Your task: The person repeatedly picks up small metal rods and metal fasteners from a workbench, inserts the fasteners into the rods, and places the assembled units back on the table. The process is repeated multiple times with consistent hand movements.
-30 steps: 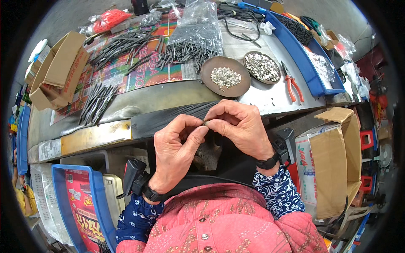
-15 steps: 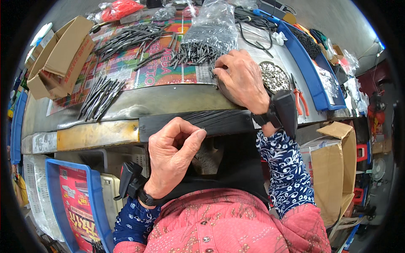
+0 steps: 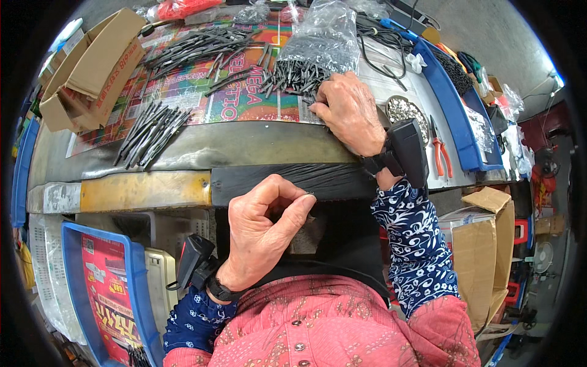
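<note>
My left hand (image 3: 260, 235) is raised in front of the bench edge, thumb and forefinger pinched together. A tiny speck shows at those fingertips, too small to name. My right hand (image 3: 353, 115) rests on the bench with curled fingers, its thumb and forefinger close together at the near side of a pile of short black strips (image 3: 296, 76). Whatever those fingers hold is hidden. The pile spills from a clear plastic bag (image 3: 324, 38). To the right of this hand stands a round dish of small silvery pieces (image 3: 406, 111), with red-handled pliers (image 3: 440, 153) beside it.
A separate bundle of black strips (image 3: 150, 137) lies at the left, with a longer heap (image 3: 195, 49) behind it. An open carton (image 3: 92, 73) stands far left. A blue tray (image 3: 455, 116) bounds the right side. Below the bench are a blue bin (image 3: 101, 229) and another carton (image 3: 483, 251).
The bench has shifted slightly rightward in view, and my left hand with it. My right hand sits a little farther left relative to the strip pile. The left pinch stays closed.
</note>
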The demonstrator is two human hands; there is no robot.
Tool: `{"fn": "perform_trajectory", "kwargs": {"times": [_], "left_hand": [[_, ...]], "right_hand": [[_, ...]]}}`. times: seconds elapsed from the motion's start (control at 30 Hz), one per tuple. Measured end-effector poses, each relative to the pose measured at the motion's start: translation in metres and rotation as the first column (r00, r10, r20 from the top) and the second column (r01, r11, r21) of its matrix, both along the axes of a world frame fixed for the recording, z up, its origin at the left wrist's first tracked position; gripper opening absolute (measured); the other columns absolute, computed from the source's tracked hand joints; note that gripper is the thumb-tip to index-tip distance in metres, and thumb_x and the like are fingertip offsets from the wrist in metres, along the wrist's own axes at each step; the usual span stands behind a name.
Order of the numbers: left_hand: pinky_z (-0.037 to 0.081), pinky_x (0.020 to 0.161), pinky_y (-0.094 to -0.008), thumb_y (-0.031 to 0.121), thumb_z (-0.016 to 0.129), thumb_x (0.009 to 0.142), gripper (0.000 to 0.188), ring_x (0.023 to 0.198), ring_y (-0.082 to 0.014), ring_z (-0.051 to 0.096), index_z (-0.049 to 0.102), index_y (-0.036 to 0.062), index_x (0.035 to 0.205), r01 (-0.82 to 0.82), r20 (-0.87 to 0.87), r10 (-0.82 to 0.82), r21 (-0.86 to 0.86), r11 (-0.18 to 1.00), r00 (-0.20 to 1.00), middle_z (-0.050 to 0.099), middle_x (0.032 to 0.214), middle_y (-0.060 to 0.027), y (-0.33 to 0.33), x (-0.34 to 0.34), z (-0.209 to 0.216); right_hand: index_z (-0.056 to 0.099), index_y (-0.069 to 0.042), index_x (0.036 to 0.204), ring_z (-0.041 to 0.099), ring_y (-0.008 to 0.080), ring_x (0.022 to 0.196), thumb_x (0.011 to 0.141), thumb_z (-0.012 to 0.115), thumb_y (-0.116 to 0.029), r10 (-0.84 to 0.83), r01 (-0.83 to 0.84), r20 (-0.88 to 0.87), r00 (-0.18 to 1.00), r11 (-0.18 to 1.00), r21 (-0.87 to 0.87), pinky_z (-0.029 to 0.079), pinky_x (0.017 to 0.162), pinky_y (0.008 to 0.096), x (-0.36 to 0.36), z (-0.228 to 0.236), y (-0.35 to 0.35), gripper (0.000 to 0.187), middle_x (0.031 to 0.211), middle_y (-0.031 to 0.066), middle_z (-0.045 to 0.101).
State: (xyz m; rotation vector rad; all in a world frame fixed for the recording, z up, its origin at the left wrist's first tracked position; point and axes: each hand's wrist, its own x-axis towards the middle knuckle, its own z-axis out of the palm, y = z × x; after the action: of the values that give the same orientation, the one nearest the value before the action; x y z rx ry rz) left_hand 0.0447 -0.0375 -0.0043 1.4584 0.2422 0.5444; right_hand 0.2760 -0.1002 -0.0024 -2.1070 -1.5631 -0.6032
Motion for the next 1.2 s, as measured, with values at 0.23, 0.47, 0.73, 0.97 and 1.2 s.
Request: {"fn": "perform_trajectory", "kwargs": {"times": [0.23,0.47,0.73,0.97,1.2], "left_hand": [[0.039,0.055,-0.0172,0.005,0.067,0.088,0.012,0.062,0.0001,0.048,0.061,-0.0011,0.081,-0.005,-0.019,0.005,-0.038,0.999,1.0,0.057,0.068,0.0046,0.0,0.0,0.002],[0.036,0.052,-0.0162,0.007,0.067,0.09,0.011,0.06,0.0006,0.045,0.061,0.0002,0.082,-0.005,-0.025,0.002,-0.109,0.994,1.0,0.054,0.067,0.0059,0.0,-0.002,0.004],[0.038,0.054,-0.0165,0.01,0.067,0.09,0.013,0.06,-0.0008,0.048,0.06,0.0008,0.083,-0.024,-0.004,0.024,-0.126,0.992,1.0,0.056,0.068,0.0038,-0.004,-0.005,0.004],[0.038,0.054,-0.0166,0.01,0.067,0.09,0.013,0.061,-0.0012,0.048,0.06,0.001,0.084,0.013,-0.02,-0.016,-0.142,0.99,1.0,0.056,0.069,0.0034,-0.014,-0.007,0.003],[0.034,0.05,-0.0162,0.012,0.067,0.091,0.013,0.057,-0.0007,0.047,0.06,0.0016,0.085,0.052,-0.016,-0.055,-0.175,0.983,0.998,0.056,0.067,0.0033,-0.026,-0.008,0.001]], "right_hand": [[0.064,-0.002,0.077,0.055,0.0329,0.084,0.076,0.064,-0.016,0.009,-0.01,-0.029,1.0,1.0,-0.01,0.041,0.076,0.0438,-0.005,0.008,0.001,0.014,0.077,0.0131,0.061],[0.063,0.0,0.084,0.063,0.0301,0.073,0.076,0.066,-0.009,0.065,-0.066,-0.227,0.972,0.998,0.004,0.048,0.065,0.0389,-0.02,0.028,-0.008,0.012,0.08,0.0136,0.066],[0.067,-0.001,0.099,0.06,0.0259,0.076,0.075,0.07,-0.005,0.148,-0.016,-0.555,0.819,0.972,0.235,0.048,0.068,0.0357,-0.065,0.031,-0.042,0.025,0.079,0.0125,0.064],[0.067,-0.001,0.094,0.058,0.0143,0.074,0.078,0.069,-0.002,0.144,0.011,-0.614,0.776,0.97,0.242,0.046,0.066,0.0259,-0.096,0.03,-0.075,0.016,0.083,0.0055,0.063],[0.065,0.0,0.096,0.056,0.0065,0.074,0.08,0.07,-0.001,0.189,0.039,-0.765,0.616,0.962,0.268,0.046,0.068,0.0213,-0.114,0.029,-0.092,0.017,0.083,-0.0006,0.061]]}}
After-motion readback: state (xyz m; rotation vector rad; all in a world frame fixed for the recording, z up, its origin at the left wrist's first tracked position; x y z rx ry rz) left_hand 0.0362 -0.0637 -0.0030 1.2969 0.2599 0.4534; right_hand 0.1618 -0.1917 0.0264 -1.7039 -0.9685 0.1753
